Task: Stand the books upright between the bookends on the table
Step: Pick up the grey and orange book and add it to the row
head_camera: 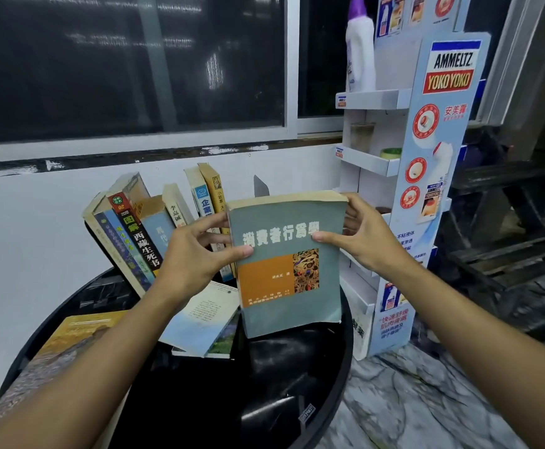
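So the person's got the thick grey-green book (287,264) upright in both hands, cover facing the camera. Left hand (196,254) grips its left edge, thumb on the cover and fingers curled behind; right hand (361,234) is clamped on the upper right corner the same way, thumb on the front. The book sits over the right side of the round black table (329,384). Can't tell if its bottom edge is actually touching the top. Behind it and to the left there's a row of books (141,234) standing but leaning hard to the left, and a grey bookend (260,186) pokes up just behind the held book's top edge. A pale blue book (199,322) and a yellowish one (80,335) lie flat on the table. Cardboard display stand (442,157) just beside the table on the right.
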{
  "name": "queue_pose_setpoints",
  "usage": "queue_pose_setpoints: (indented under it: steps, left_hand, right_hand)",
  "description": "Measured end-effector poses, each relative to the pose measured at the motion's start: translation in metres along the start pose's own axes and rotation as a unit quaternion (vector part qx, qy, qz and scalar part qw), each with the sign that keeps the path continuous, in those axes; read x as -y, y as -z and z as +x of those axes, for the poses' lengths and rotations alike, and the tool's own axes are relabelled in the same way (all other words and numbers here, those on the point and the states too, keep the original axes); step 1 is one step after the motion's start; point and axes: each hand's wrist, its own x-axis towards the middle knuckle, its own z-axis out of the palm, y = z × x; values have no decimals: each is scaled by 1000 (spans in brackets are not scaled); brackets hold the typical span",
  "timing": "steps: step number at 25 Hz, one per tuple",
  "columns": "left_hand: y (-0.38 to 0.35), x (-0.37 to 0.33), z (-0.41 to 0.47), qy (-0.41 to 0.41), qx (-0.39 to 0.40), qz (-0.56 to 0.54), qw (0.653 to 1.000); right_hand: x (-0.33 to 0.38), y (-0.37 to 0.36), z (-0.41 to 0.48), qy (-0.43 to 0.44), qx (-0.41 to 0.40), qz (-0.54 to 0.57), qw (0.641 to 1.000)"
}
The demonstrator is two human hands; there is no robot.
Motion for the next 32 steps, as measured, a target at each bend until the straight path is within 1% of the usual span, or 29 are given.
queue_pose_setpoints:
  steps: [2,3,5,6,7,8,9,10,12,14,16,20,24,27,29,32]
  left_hand:
    - [-1,3,-2,-1,1,14,1000]
    - [-2,4,-2,-2,2,17,1000]
    - [-4,9,-3,1,7,15,1000]
    - [-6,11,-3,3,11,13,1000]
    - [-7,12,-4,3,13,13,1000]
    - [-9,12,-5,3,14,14,1000]
    - [-10,11,-6,4,16,13,1000]
    - [-12,9,-8,2,20,14,1000]
    - [-14,6,-10,-1,37,14,999]
    - [-15,4,-16,8,62,-2,998]
    - [-14,6,-23,21,80,-9,997]
    - [-18,6,-35,20,103,-27,994]
    - [-24,6,-51,6,110,-27,994]
    - [-33,9,-66,-28,89,-5,996]
    - [-43,11,-77,-57,86,25,994]
    - [-55,16,-86,-86,82,41,992]
  right_hand:
    - [-3,-1,2,-18,-2,-12,1000]
    - [-5,-3,2,-30,-18,-36,999]
    - [-10,-10,-1,-41,-96,-112,988]
    - [-10,-14,-5,-30,-144,-148,978]
    - [-9,-19,-10,0,-181,-180,967]
    - [-8,-23,-14,43,-199,-210,956]
    - [-6,-28,-19,91,-194,-235,948]
    - [0,-35,-24,128,-169,-253,944]
    - [10,-48,-32,167,-104,-272,942]
    - [20,-61,-37,167,-63,-274,945]
    - [29,-71,-39,148,-44,-273,949]
    - [43,-78,-43,110,-44,-298,947]
    - [57,-80,-49,92,-54,-312,944]
    - [65,-82,-53,86,-75,-319,941]
    - [69,-82,-54,73,-89,-334,935]
    - [74,-81,-55,52,-103,-360,926]
